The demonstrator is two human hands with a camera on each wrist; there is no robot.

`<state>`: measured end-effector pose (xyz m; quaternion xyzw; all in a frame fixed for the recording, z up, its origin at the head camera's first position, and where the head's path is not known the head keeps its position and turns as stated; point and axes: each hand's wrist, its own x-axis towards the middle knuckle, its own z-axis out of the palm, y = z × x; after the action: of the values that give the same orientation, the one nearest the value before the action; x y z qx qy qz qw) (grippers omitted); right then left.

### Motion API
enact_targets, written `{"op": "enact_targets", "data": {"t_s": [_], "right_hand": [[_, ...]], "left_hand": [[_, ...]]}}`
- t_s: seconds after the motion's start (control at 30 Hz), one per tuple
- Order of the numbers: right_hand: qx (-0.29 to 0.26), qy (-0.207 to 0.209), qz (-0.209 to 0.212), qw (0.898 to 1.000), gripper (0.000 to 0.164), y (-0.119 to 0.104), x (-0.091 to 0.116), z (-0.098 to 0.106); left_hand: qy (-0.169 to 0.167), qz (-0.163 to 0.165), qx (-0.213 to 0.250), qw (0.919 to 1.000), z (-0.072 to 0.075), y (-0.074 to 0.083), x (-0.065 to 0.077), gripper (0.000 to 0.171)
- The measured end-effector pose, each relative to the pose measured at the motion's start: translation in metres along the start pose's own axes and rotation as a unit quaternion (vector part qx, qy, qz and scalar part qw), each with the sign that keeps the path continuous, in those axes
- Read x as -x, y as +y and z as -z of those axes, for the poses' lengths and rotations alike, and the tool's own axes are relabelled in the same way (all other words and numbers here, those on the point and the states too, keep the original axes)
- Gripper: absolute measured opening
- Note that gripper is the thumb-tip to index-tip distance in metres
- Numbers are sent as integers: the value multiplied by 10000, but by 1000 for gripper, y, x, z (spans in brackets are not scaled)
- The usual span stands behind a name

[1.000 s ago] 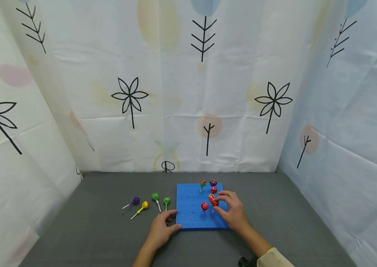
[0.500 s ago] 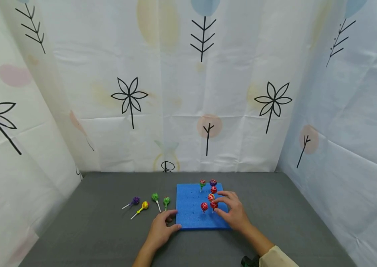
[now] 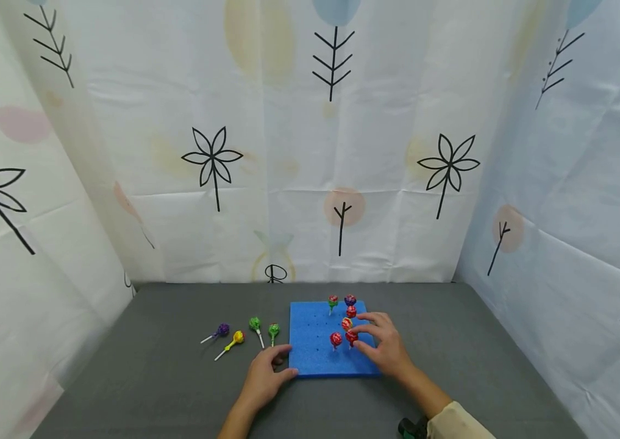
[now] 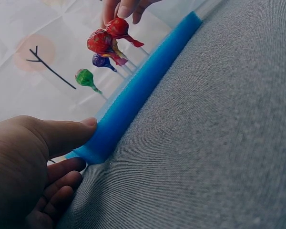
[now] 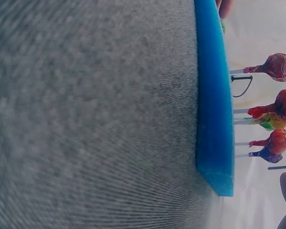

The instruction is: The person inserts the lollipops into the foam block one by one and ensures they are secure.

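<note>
1. While the blue board [image 3: 310, 360] is held at its 7 o'clock corner by the left hand [image 3: 263, 379], a red lollipop [image 3: 351, 338] is pinched toward the board's 3 o'clock side by the right hand [image 3: 389, 352].
2. Left fingers: curled around the board's corner; thumb tip set against it, index fingertip placed farther along the 9 o'clock edge.
3. Right fingers: thumb and index narrowed, lollipop head held between the tips; stick seated upright in the board.
4. From the pinched lollipop, a second red lollipop [image 3: 336, 340] is stood at 9 o'clock, a red-and-yellow lollipop [image 3: 347, 324] just beside at 11.
5. Toward 12, a third red lollipop [image 3: 351, 311] is seen, with a purple lollipop [image 3: 350, 300] behind; a green-and-red lollipop [image 3: 333, 302] is planted at 11.
6. Off the board, at its 9 o'clock, loose lollipops are laid on the grey table [image 3: 178, 378]: dark purple one [image 3: 224, 330], yellow one [image 3: 239, 337], two green ones [image 3: 255, 324].
7. At 12 o'clock, the table is backed by a printed curtain [image 3: 299, 140].
</note>
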<state>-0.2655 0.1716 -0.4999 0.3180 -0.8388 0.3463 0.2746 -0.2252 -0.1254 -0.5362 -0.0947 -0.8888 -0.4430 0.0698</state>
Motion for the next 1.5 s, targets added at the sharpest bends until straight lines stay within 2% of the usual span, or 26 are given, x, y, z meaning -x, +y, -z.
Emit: {"op": "enact_targets", "data": {"t_s": [0.13,0.23,0.63,0.97,1.17,1.33,1.4,1.5], "right_hand": [[-7,17,211,9998,25,1,1,0],[-57,-21,149,9999,25,1,2,0],[-424,301,-515,9973,27,3,4,-1],[-598,498,-1264,9889,27,9,6,-6],[-829,555,-1643,9814,26,14,10,-10],[-809,552,-2022,9744,25,17,12,-12],[-862,544,-2195,9703,25,18,12,-12],[-1062,509,-2635,9575,25,19,12,-13]], "left_hand": [[22,-99,38,9999,1,-1,1,48],[15,-153,43,9999,0,-2,1,49],[86,-179,36,9998,-1,-3,1,49],[-26,-68,38,10000,0,-2,0,50],[-12,-63,-3,10000,-1,-3,-1,49],[-9,-50,30,10000,-1,-3,-1,49],[-49,16,49,10000,0,-2,-1,49],[-71,32,50,10000,-1,-3,-2,50]]}}
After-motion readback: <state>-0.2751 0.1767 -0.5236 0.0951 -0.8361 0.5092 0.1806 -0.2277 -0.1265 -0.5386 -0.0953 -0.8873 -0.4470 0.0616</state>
